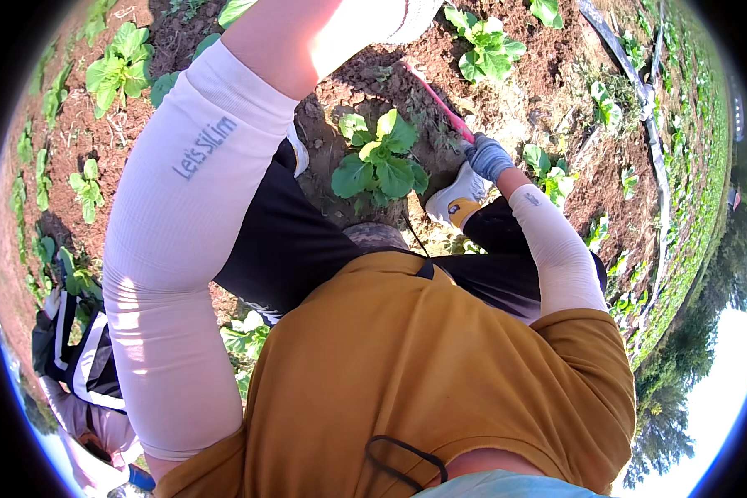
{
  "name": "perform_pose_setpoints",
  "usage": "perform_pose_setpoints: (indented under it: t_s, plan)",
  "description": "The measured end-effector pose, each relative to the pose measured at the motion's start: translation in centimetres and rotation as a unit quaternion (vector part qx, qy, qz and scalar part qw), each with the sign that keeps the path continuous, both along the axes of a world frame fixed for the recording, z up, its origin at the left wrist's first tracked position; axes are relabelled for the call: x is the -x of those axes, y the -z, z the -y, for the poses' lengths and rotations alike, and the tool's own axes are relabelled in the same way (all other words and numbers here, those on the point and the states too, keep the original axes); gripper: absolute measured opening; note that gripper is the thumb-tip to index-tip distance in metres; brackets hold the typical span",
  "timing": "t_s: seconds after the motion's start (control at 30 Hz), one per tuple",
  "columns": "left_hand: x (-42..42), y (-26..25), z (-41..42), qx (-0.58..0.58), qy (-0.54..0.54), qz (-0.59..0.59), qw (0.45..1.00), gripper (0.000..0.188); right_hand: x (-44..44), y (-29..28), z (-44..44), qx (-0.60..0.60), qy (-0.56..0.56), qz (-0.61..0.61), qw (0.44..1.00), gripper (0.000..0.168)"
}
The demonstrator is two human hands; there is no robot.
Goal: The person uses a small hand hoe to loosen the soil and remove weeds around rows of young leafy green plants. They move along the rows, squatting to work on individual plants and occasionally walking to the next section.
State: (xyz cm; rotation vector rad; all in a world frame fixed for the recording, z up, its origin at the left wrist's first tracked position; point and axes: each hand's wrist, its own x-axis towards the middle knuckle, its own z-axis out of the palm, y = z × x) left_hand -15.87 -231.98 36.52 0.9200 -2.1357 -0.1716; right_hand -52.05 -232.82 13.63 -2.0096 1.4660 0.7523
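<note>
My right hand (489,157), in a grey-blue knit glove, grips a hand tool by its red handle (449,115). The tool points away from me, up and left over the soil; its far end is hard to make out against the dirt. A leafy green cabbage-like plant (380,159) grows between my feet, left of the right hand. My left arm is raised close to the camera in a white sleeve. Of my left hand (413,17), only an overexposed part with a pale glove edge shows at the top rim; its fingers are out of view.
Similar plants grow in rows, one at upper right (487,50) and another at upper left (121,65). My right shoe (457,193) stands beside the tool. A grey hose or strip (653,124) runs along the right. At lower left another person (87,373) bends over the row.
</note>
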Motion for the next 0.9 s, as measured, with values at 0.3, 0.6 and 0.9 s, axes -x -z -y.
perform_pose_setpoints:
  t_s: [0.3,0.6,0.9]
  plan:
    - [-0.1,-1.1,1.3,-0.133,-0.032,0.528,0.838,0.014,8.5,-3.1,-0.5,-0.005,-0.031,-0.085,0.996,0.045]
    - [0.2,1.7,2.7,-0.094,-0.021,0.383,0.919,0.017,-1.7,2.2,-2.6,0.072,-0.012,0.085,0.994,0.042]
    - [1.1,-0.4,1.1,-0.213,-0.099,0.435,0.869,0.018,8.6,-2.7,-2.7,-0.036,-0.09,-0.106,0.99,0.044]
